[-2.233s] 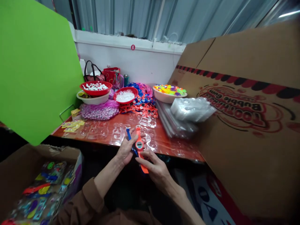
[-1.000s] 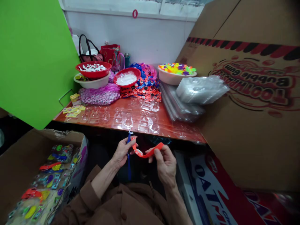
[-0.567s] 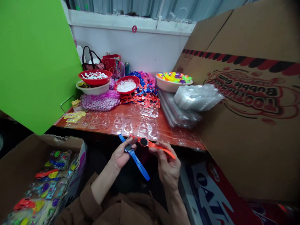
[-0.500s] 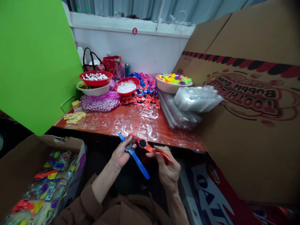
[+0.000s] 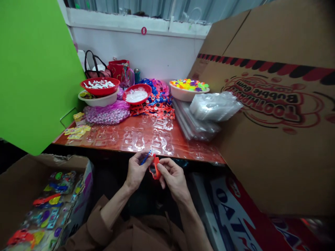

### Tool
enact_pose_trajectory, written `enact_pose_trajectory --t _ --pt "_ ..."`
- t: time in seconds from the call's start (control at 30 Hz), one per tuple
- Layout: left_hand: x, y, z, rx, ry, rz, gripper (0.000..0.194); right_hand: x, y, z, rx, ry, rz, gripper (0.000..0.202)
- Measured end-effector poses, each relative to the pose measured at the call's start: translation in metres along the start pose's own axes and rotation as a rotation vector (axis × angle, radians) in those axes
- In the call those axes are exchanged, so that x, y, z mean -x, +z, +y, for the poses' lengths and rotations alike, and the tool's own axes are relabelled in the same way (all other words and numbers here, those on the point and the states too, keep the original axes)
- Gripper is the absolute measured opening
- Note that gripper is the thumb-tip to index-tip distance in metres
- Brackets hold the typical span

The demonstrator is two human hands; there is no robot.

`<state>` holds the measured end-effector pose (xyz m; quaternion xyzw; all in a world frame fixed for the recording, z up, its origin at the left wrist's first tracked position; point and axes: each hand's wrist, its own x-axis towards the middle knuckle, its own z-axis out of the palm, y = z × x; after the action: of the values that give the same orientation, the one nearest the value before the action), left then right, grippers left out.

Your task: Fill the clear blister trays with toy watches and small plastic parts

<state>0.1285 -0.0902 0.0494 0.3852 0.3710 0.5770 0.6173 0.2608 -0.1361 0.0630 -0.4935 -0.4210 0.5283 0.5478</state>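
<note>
Between my two hands, just before the table's front edge, an orange-red toy watch [image 5: 156, 168] is bent into a loop. My right hand [image 5: 172, 177] pinches its strap from the right. My left hand [image 5: 136, 171] grips the loop's other side, and a blue toy watch [image 5: 145, 159] pokes out between its fingers, mostly hidden. Beyond the hands, clear plastic blister trays [image 5: 134, 138] lie in a row along the red-brown table [image 5: 187, 148]. A heap of blue and orange toy watches [image 5: 161, 106] sits at the back.
Red bowls [image 5: 101, 91] with white pieces and a cream basin [image 5: 180, 94] of colourful pieces stand behind. Clear plastic sleeves [image 5: 214, 108] are stacked right, beside a big cardboard sheet [image 5: 274, 157]. A green panel [image 5: 36, 76] rises left, above a carton [image 5: 86, 167] of packed toys.
The orange-red watch was stretched out straight and is now curled into a loop. My hands have come closer together. The blue watch has turned and is mostly covered by my left fingers.
</note>
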Motion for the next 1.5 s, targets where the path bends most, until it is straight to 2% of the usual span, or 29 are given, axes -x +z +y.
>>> enact_pose_trajectory --t 0.33,0.5,0.63,0.73,0.87,0.93,0.97,1.1,1.2,1.23,1.3,1.37,1.43,1.5 --pt "0.004 -0.005 -0.008 -0.124 0.016 -0.093 0.015 -0.006 -0.004 0.010 -0.044 0.100 -0.019 0.038" --pt "0.005 -0.008 -0.005 -0.234 0.097 -0.164 0.009 -0.007 -0.002 0.011 -0.095 0.026 0.051 0.039" --pt "0.006 -0.011 -0.005 -0.313 0.152 -0.234 0.016 -0.009 -0.002 0.017 -0.088 -0.008 0.038 0.040" --pt "0.006 -0.010 -0.009 -0.284 0.152 -0.199 0.018 -0.010 -0.003 0.023 -0.054 -0.043 0.053 0.034" --pt "0.002 -0.006 -0.016 -0.260 0.161 -0.049 0.019 -0.007 0.001 0.025 -0.034 -0.151 0.108 0.026" --pt "0.000 -0.006 -0.018 -0.211 0.089 -0.040 0.024 -0.006 0.003 0.023 -0.003 -0.175 0.104 0.024" --pt "-0.001 -0.007 -0.019 -0.169 0.009 -0.069 0.030 -0.005 0.003 0.021 0.016 -0.177 0.091 0.023" --pt "-0.003 -0.014 -0.018 0.043 -0.434 -0.262 0.045 -0.004 -0.004 0.006 0.186 -0.245 0.049 0.020" --pt "-0.006 -0.022 -0.016 0.269 -0.598 -0.222 0.044 0.003 -0.015 -0.008 0.395 -0.417 0.081 0.013" --pt "-0.008 -0.025 -0.015 0.343 -0.620 -0.187 0.042 0.007 -0.017 -0.011 0.452 -0.465 0.045 0.012" --pt "-0.012 -0.032 -0.011 0.435 -0.636 -0.137 0.036 0.015 -0.019 -0.017 0.519 -0.512 -0.116 0.014" --pt "-0.015 -0.038 -0.006 0.453 -0.613 -0.115 0.032 0.019 -0.019 -0.021 0.496 -0.477 -0.271 0.018" --pt "-0.017 -0.043 0.001 0.439 -0.549 -0.077 0.028 0.013 -0.017 -0.029 0.380 -0.401 -0.264 0.019" --pt "-0.017 -0.049 0.008 0.436 -0.497 -0.047 0.024 -0.001 -0.014 -0.042 0.258 -0.362 -0.140 0.019"
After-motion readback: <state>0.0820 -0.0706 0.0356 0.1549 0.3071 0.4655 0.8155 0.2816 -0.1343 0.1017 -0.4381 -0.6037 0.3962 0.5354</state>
